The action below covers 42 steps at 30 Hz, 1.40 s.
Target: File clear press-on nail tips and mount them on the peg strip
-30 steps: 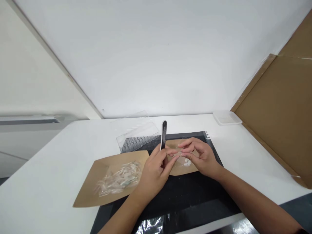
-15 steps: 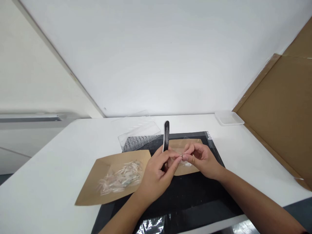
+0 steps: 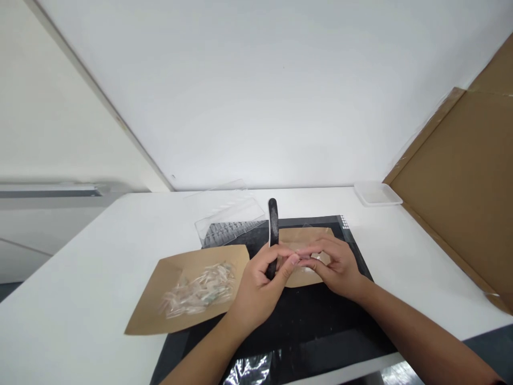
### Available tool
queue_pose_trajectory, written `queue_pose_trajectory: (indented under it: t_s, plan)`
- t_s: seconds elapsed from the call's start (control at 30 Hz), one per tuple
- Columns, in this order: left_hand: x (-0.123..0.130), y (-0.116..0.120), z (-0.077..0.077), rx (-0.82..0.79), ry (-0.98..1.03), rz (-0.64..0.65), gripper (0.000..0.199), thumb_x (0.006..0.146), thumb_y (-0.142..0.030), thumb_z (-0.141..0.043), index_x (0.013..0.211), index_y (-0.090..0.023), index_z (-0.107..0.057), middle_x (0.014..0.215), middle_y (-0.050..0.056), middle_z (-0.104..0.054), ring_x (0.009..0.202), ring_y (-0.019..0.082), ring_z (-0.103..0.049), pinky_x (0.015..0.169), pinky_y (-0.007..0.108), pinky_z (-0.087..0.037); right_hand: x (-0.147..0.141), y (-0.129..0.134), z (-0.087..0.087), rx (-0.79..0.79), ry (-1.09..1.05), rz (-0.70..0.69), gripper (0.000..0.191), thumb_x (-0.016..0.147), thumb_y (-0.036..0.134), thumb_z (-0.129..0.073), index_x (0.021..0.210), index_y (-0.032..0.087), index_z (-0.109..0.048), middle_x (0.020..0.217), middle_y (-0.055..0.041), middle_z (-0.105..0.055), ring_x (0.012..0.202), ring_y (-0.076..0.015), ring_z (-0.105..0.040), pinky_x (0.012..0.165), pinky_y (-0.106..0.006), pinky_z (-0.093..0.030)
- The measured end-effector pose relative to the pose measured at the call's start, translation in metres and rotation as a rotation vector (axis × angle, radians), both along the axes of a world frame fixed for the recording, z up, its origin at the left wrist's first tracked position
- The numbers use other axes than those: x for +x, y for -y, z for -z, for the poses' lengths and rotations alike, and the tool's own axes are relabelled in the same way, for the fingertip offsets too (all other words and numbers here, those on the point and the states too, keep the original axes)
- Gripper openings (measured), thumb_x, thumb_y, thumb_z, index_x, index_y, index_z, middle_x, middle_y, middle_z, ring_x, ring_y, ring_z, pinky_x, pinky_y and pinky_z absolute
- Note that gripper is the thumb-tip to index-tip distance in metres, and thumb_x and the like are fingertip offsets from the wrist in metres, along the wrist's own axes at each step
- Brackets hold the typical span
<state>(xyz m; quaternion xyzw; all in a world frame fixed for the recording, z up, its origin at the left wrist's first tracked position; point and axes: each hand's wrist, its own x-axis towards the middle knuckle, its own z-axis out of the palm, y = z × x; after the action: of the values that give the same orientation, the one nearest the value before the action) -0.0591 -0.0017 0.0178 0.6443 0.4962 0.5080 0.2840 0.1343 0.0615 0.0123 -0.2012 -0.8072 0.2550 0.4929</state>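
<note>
My left hand (image 3: 264, 283) holds a long black nail file (image 3: 273, 222) upright, its rounded end above the fingers. The thumb and index finger of that hand are pinched at the fingertips of my right hand (image 3: 334, 264). Something tiny sits between the fingertips, too small to make out. Behind and below the hands lies a small brown paper tray (image 3: 306, 234) with clear and white bits. To the left, a larger brown paper tray (image 3: 150, 289) holds a pile of clear plastic pieces (image 3: 204, 289).
A black mat (image 3: 316, 326) lies under the hands on the white table (image 3: 92, 272). Clear plastic sheets (image 3: 232, 216) rest at the back left. At the back right are a translucent shallow container (image 3: 377, 194) and a cardboard wall (image 3: 457, 176).
My right fingers have shifted slightly at the pinch, with the hand a little further right. The black file has turned slightly, showing less of its pale edge.
</note>
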Motion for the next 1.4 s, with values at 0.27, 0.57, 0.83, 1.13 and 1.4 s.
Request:
queue_pose_trajectory:
  t_s: [0.27, 0.57, 0.83, 1.13, 1.4]
  plan:
    - [0.002, 0.004, 0.007, -0.047, -0.084, -0.002, 0.031, 0.11, -0.04, -0.046, 0.133, -0.027, -0.062, 0.117, 0.005, -0.073, 0.101, 0.02, -0.071, 0.091, 0.034, -0.056, 0.003, -0.003, -0.001, 0.18, 0.018, 0.092, 0.015, 0.095, 0.011, -0.074, 0.105, 0.022, -0.075, 0.097, -0.0059, -0.078, 0.093, -0.0186, -0.074, 0.083, -0.033, -0.062]
    - [0.006, 0.008, 0.001, -0.148, -0.3, 0.056, 0.05, 0.113, -0.04, -0.03, 0.159, -0.026, -0.039, 0.142, 0.012, -0.067, 0.124, 0.029, -0.071, 0.104, 0.047, -0.058, 0.004, -0.006, 0.002, 0.233, 0.108, 0.154, 0.01, 0.097, 0.013, -0.071, 0.101, 0.022, -0.071, 0.094, -0.0059, -0.077, 0.086, -0.0178, -0.074, 0.073, -0.031, -0.062]
    - [0.002, 0.003, 0.005, 0.108, -0.327, -0.119, 0.035, 0.108, -0.029, -0.049, 0.141, -0.023, -0.061, 0.127, 0.01, -0.074, 0.119, 0.025, -0.071, 0.101, 0.042, -0.06, 0.005, -0.005, 0.002, 0.217, 0.102, 0.203, 0.01, 0.099, 0.014, -0.068, 0.102, 0.024, -0.067, 0.089, -0.0037, -0.076, 0.08, -0.0173, -0.073, 0.07, -0.031, -0.06]
    - [0.009, 0.006, -0.001, 0.087, -0.035, -0.05, 0.019, 0.103, -0.029, -0.062, 0.11, -0.022, -0.078, 0.112, 0.007, -0.074, 0.062, 0.01, -0.071, 0.056, 0.022, -0.059, 0.003, -0.009, 0.007, 0.272, 0.187, 0.284, 0.013, 0.101, 0.013, -0.062, 0.094, 0.024, -0.06, 0.09, -0.0057, -0.075, 0.084, -0.0193, -0.072, 0.071, -0.033, -0.056]
    - [0.008, 0.007, 0.002, 0.001, -0.106, -0.053, 0.021, 0.105, -0.033, -0.057, 0.11, -0.02, -0.072, 0.091, 0.002, -0.076, 0.05, 0.01, -0.067, 0.053, 0.024, -0.055, -0.004, -0.009, 0.015, 0.31, 0.246, 0.354, 0.012, 0.104, 0.018, -0.058, 0.093, 0.023, -0.057, 0.084, -0.0048, -0.072, 0.077, -0.0193, -0.068, 0.066, -0.032, -0.049]
